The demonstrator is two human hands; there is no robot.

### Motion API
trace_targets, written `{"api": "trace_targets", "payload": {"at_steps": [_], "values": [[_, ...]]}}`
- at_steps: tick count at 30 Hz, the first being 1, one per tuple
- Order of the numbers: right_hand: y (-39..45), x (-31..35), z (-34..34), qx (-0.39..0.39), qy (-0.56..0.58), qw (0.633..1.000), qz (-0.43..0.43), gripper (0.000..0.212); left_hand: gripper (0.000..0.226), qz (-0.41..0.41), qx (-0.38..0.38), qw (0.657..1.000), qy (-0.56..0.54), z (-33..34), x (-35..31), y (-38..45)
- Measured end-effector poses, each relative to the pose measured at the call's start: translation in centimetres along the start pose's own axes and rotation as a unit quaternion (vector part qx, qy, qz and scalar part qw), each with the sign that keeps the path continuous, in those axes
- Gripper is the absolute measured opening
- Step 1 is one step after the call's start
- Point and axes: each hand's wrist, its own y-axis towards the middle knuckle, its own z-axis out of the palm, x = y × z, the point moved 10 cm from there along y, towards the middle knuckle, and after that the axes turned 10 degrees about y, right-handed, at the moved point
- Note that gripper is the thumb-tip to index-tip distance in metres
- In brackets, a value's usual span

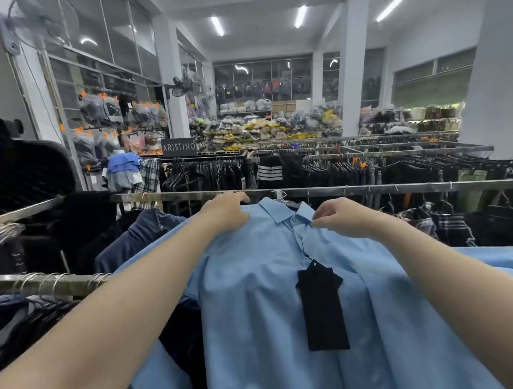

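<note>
A light blue collared shirt (252, 281) hangs by its hanger hook (280, 194) from a steel rail (394, 188) and spreads toward me. A black price tag (321, 305) dangles on a string from its placket. My left hand (225, 211) grips the shirt's left shoulder just under the rail, fingers curled into the cloth. On the other side of the collar, my right hand (342, 216) pinches the fabric at the collar's right point.
A dark blue shirt (140, 236) hangs left of the blue one. A second rail (49, 284) with metal hooks runs at lower left. Plaid shirts (439, 223) hang at right. Racks of dark clothes (335, 168) and shelves of bagged goods fill the back.
</note>
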Motion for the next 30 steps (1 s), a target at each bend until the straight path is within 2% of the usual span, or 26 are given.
{"api": "trace_targets", "payload": {"at_steps": [3, 7, 9, 14, 18, 26, 30], "values": [[-1.4, 1.2, 0.8, -0.014, 0.01, 0.999, -0.04, 0.023, 0.043, 0.002, -0.008, 0.999, 0.053, 0.4, -0.1, 0.0], [-4.8, 2.8, 2.4, 0.008, 0.017, 0.998, -0.064, 0.05, 0.039, 0.007, -0.015, 0.995, 0.096, 1.2, -0.4, 0.1], [-6.4, 3.8, 2.5, 0.004, -0.004, 0.998, -0.068, 0.057, 0.038, 0.002, -0.012, 0.995, 0.103, 1.6, -0.3, 0.1], [-8.9, 5.3, 3.6, 0.016, -0.148, 0.987, -0.06, 0.068, 0.039, -0.01, 0.012, 0.996, 0.089, 2.7, 0.2, 0.1], [-9.6, 6.4, 3.7, 0.001, -0.201, 0.977, -0.07, 0.066, 0.041, -0.02, 0.014, 0.997, 0.073, 2.7, 0.5, 0.1], [-8.8, 6.4, 4.0, 0.031, -0.217, 0.974, -0.064, 0.043, 0.042, -0.032, 0.017, 0.999, 0.03, 2.7, 0.9, -0.3], [-8.5, 6.2, 3.9, 0.078, -0.168, 0.982, -0.026, 0.032, 0.044, -0.047, 0.021, 0.999, -0.016, 2.8, 1.5, -0.4]]}}
